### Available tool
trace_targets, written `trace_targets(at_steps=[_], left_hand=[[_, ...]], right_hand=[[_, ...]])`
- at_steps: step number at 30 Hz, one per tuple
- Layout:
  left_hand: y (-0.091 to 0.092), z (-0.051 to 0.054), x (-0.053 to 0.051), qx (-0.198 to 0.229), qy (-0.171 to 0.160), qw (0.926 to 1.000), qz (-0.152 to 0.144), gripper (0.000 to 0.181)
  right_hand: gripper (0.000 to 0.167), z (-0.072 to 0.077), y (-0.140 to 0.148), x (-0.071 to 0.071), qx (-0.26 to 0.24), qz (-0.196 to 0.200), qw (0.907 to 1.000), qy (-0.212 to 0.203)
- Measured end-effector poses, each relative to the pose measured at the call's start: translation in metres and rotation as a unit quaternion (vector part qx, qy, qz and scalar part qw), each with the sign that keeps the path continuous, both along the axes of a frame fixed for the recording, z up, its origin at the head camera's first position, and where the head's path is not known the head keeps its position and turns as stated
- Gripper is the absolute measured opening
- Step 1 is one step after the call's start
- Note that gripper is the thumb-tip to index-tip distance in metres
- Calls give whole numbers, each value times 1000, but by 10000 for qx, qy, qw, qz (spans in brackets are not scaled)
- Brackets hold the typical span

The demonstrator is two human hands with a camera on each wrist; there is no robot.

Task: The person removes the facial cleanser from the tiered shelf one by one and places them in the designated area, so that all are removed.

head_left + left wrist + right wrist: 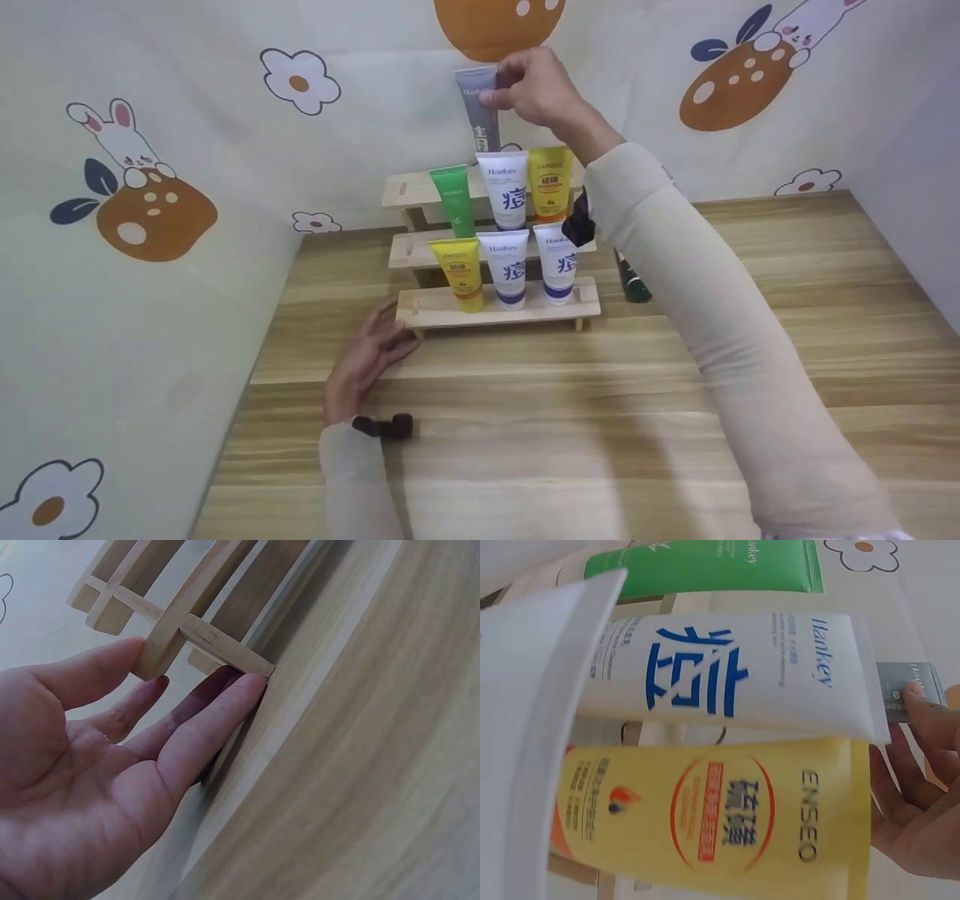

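Observation:
My right hand [538, 88] pinches a grey tube [480, 112] by its upper right edge, above the top tier of a wooden three-step rack [450, 315]. In the right wrist view the grey tube [906, 686] shows behind a white tube [802, 682]. My left hand [369, 356] rests against the rack's lower left end; in the left wrist view its extended fingers [217, 720] touch the leg and the thumb touches the board end. On the middle tier stand a green tube [453, 199], a white one and a yellow tube [551, 180]. The bottom tier holds another yellow tube [460, 274] and two white tubes [508, 270].
A dark green object [636, 289] lies on the wood-grain table [510, 420] right of the rack, partly hidden by my right sleeve [705, 300]. Behind the rack hangs a pale cloth [375, 97] printed with flowers, rabbits and oranges.

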State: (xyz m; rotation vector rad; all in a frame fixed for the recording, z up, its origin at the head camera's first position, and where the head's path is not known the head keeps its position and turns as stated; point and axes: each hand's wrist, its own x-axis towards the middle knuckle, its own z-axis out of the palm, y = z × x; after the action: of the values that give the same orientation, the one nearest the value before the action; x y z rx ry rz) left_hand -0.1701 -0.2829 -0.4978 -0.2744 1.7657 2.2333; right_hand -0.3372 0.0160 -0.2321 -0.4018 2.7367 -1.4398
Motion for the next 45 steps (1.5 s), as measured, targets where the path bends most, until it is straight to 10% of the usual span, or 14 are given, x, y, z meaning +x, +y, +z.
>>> trace_targets(at_steps=[20,37,45], left_hand=[[3,0,0,-30,53,10000,-3,59],[-1,3,0,-9,138,9999,40,57],[2,-1,-1,-68,147,9998,-80,58]], right_hand=[[39,6,99,8,127,-337,9993,40],[46,-18,166,1,494,-696,9953,-448],[46,-37,197,4,-117,-752,9964,-369]])
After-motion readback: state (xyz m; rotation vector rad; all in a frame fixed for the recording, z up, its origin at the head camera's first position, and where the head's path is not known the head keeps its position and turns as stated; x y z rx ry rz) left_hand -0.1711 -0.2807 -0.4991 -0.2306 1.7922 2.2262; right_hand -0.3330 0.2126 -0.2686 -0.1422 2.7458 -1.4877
